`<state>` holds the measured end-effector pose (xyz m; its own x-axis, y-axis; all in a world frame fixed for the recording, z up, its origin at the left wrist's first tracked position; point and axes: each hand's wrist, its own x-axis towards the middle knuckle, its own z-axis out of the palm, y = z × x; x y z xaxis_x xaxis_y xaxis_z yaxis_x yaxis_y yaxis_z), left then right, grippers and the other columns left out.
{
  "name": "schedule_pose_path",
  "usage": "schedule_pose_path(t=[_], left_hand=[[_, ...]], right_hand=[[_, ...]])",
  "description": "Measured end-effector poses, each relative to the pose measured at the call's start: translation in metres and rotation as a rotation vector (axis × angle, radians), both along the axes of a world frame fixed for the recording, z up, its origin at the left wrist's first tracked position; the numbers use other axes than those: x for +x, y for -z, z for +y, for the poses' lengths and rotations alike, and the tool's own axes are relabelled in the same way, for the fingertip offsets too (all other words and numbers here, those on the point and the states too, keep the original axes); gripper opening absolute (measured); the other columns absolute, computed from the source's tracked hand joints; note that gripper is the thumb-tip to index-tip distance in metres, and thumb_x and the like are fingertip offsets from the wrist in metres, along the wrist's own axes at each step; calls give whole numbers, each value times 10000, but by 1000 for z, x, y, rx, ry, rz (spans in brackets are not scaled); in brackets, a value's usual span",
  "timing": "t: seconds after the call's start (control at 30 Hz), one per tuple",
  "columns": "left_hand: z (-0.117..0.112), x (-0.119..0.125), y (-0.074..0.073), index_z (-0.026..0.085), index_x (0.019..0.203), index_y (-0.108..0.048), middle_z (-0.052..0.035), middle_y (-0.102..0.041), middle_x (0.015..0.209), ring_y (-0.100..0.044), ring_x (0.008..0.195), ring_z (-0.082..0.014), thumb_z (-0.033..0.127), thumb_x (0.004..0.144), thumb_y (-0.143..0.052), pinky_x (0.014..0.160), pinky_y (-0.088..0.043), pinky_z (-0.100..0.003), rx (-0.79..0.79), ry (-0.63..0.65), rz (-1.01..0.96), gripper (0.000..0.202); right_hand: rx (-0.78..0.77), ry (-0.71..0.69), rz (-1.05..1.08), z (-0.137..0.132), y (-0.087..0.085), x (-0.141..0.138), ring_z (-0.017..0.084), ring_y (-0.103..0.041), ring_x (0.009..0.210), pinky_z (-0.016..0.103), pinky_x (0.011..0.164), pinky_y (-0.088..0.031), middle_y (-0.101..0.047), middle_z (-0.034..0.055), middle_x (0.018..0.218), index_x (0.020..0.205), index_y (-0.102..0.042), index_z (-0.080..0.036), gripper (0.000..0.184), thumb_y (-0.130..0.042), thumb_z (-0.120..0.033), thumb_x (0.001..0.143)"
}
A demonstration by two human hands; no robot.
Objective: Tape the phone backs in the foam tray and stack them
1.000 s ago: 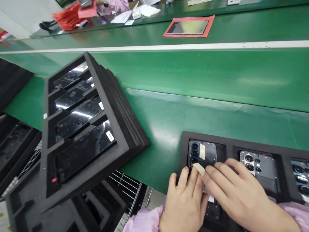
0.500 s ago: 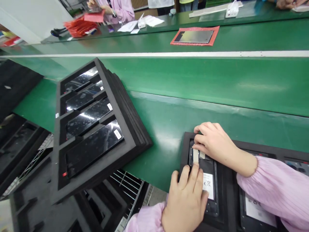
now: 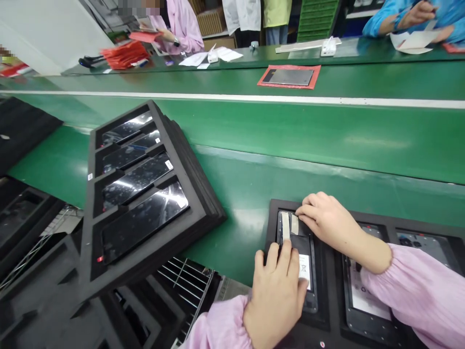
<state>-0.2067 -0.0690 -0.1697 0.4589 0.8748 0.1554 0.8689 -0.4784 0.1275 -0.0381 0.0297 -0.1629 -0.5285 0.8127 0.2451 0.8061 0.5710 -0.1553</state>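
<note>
A black foam tray (image 3: 271, 218) lies at the near edge of the green belt and holds several phone back housings. My left hand (image 3: 278, 295) lies flat with fingers stretched out on the lower part of the leftmost housing (image 3: 307, 261), next to its white label. My right hand (image 3: 327, 220) rests on the top of the same housing, its fingers together and pressing a pale tape strip (image 3: 294, 224). A second pale strip (image 3: 285, 225) lies just left of it.
A stack of black foam trays (image 3: 145, 194) with dark glass panels sits tilted at left. Empty foam trays (image 3: 25, 218) lie lower left. A red mat with a grey panel (image 3: 288, 76) rests on the far belt. Other people in pink and blue work beyond.
My right hand has moved from the housing's lower part up to its top, and the pale strip now lies flat there. The view has tilted upward. My left hand has stayed in place.
</note>
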Motion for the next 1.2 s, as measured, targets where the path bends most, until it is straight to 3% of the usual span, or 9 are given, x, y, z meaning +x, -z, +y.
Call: schedule_pose_path(t=[0.27, 0.57, 0.67, 0.77, 0.9, 1.07, 1.2], left_hand=[[10, 5, 5, 189, 1199, -528, -4, -542, 1289, -444, 1026, -261, 526, 860, -447, 771, -390, -448, 19, 64, 51, 485], [13, 13, 4, 155, 1188, -537, -7, -580, 1232, -457, 927, -241, 612, 803, -480, 770, -382, -433, 4, 27, 18, 600], [14, 14, 4, 150, 1201, -530, -37, -577, 1228, -468, 837, -214, 625, 773, -517, 742, -393, -417, -19, 22, 19, 640], [13, 15, 2, 153, 1197, -538, -61, -577, 1220, -467, 789, -206, 627, 759, -533, 706, -388, -406, -11, 19, 25, 645], [12, 16, 2, 163, 1132, -584, -25, -597, 1195, -457, 791, -210, 620, 762, -537, 723, -366, -408, 21, 18, 10, 589], [13, 15, 2, 165, 1119, -594, -17, -602, 1187, -452, 779, -203, 624, 769, -522, 728, -352, -405, 17, 19, -10, 582], [13, 14, 1, 159, 1178, -560, -36, -597, 1188, -454, 777, -204, 645, 746, -533, 742, -360, -413, 0, 11, 7, 651]], right_hand=[[22, 55, -92, -3, 7, -12, 188, -451, 690, 280, 590, -291, -575, 24, 726, 706, -642, -174, 84, -673, -128, 769], [91, -15, -126, -8, 7, -12, 203, -431, 688, 302, 611, -279, -561, 49, 718, 665, -607, -151, 134, -637, -72, 769], [107, -62, -107, -20, 4, -11, 208, -441, 712, 308, 637, -297, -566, 68, 754, 703, -614, -144, 135, -564, -70, 804], [135, -120, -52, -35, 2, -9, 217, -451, 742, 331, 693, -334, -574, 92, 783, 747, -623, -129, 250, -413, -57, 863], [176, -100, 49, -53, 3, -5, 218, -459, 757, 344, 724, -353, -576, 99, 764, 772, -624, -117, 402, -258, -83, 935], [185, -110, 68, -61, 3, -2, 228, -481, 807, 374, 770, -344, -598, 95, 802, 828, -628, -120, 437, -212, -113, 962], [195, -86, 53, -44, 1, -6, 230, -488, 835, 377, 782, -332, -607, 89, 837, 832, -627, -139, 350, -296, -106, 940]])
